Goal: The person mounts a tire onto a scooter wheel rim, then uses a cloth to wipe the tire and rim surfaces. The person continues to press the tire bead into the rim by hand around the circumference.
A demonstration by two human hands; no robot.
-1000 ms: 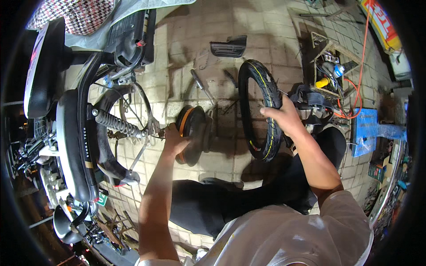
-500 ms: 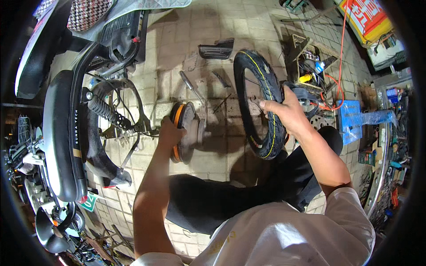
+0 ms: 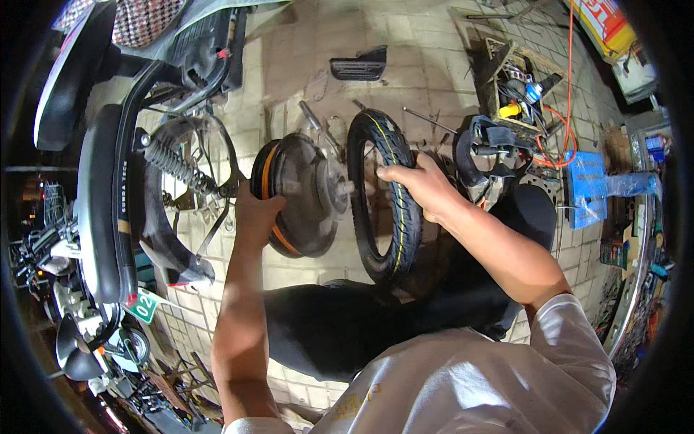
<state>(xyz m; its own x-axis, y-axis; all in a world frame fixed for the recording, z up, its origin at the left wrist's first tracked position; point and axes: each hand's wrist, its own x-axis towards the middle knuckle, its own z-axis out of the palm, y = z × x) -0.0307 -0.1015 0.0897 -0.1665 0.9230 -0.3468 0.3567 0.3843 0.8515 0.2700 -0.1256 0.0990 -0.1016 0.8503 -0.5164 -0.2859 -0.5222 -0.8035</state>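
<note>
You have the black tyre (image 3: 405, 213) upright just to the right of the bare wheel rim (image 3: 307, 202), the two facing each other side-on between your hands. The tyre's long axis runs away from you, its top leaning slightly left; the rim's long axis lies nearly parallel. The rim's axle (image 3: 349, 186) points right, toward the tyre's opening, and its tip comes close to the tyre's near side; blur hides whether they touch.

Your left hand (image 3: 254, 217) clasps the rim's outer left edge, thumb over the orange band (image 3: 280, 237), fingers mostly hidden. Your right hand (image 3: 421, 184) pinches the tyre's right side, thumb across the tread; its fingertips are out of sight. Each hand is on the outer side of its piece, so the narrow gap falls between them.

On the left, the scooter's swingarm (image 3: 230, 152) crowds your left hand. Your dark-trousered leg (image 3: 325, 329) bounds the near side. Beyond, paving (image 3: 296, 69) stretches past a metal rod (image 3: 318, 124) to a black footboard (image 3: 359, 66), giving the most room.
</note>
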